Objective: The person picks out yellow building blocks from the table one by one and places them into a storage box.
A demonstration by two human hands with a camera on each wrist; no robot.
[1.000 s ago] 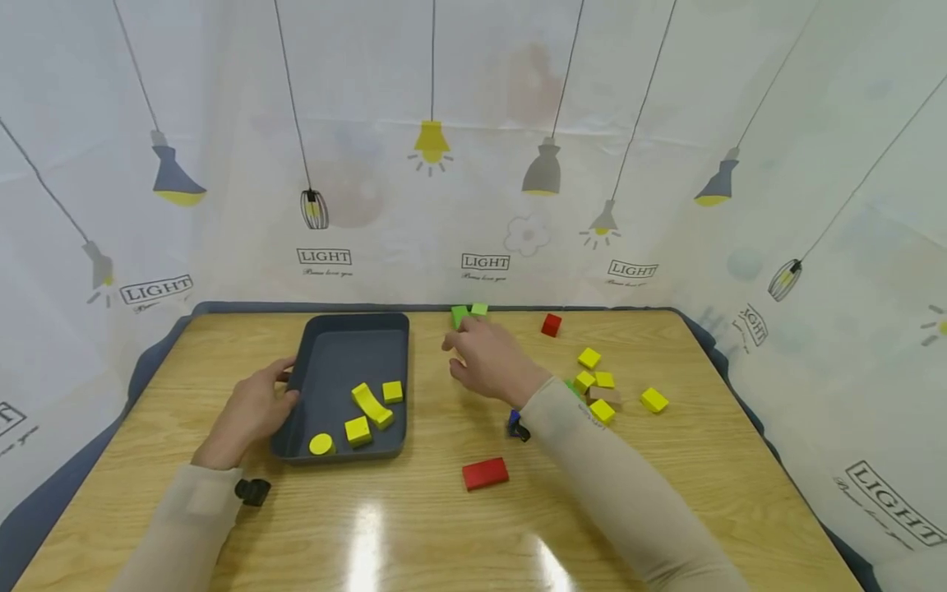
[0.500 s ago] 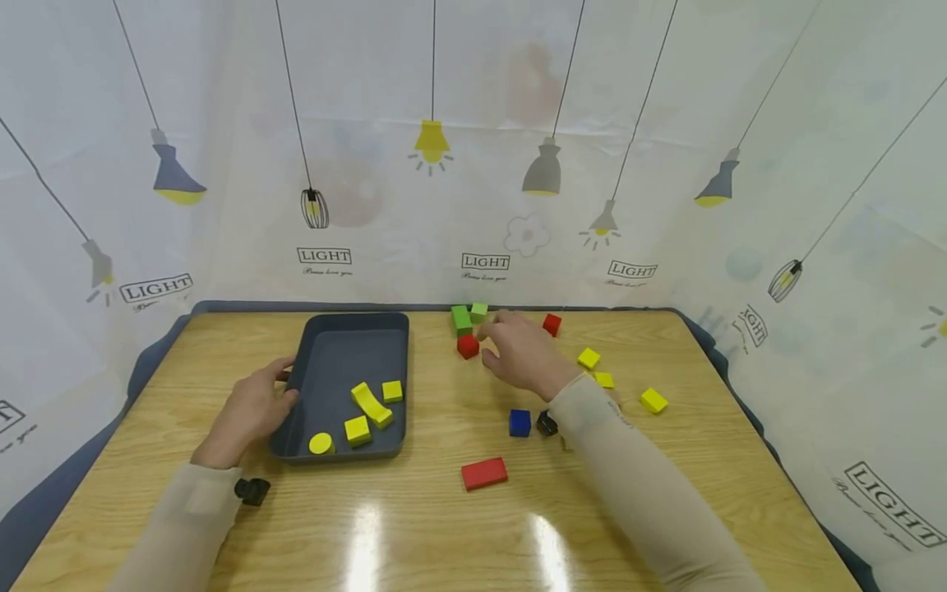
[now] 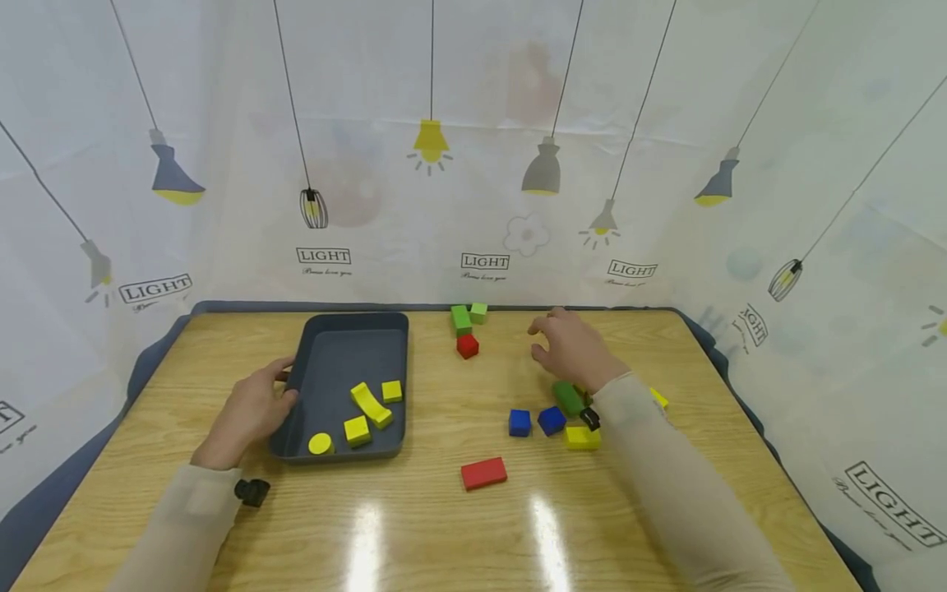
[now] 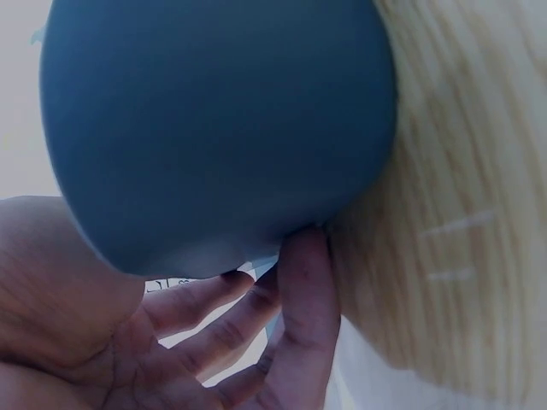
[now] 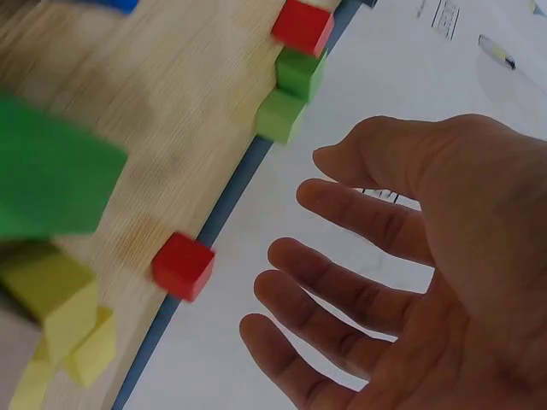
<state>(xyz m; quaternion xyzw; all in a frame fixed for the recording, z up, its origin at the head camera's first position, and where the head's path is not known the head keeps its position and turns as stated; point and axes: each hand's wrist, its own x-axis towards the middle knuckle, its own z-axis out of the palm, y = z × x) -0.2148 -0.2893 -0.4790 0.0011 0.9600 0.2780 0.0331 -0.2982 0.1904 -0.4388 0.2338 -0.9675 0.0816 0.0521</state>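
One dark green block (image 3: 567, 398) is lying on the near side of our right grip (image 3: 577, 347), which we are holding spread, empty.

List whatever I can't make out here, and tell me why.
- Head view: part of the rightmost yellow block, hidden by the right sleeve.
- Head view: script under LIGHT, too small to read.
- Left wrist view: the inside of the tray, hidden by its outer side.
- Right wrist view: most of the blue block, cut off by the top edge.
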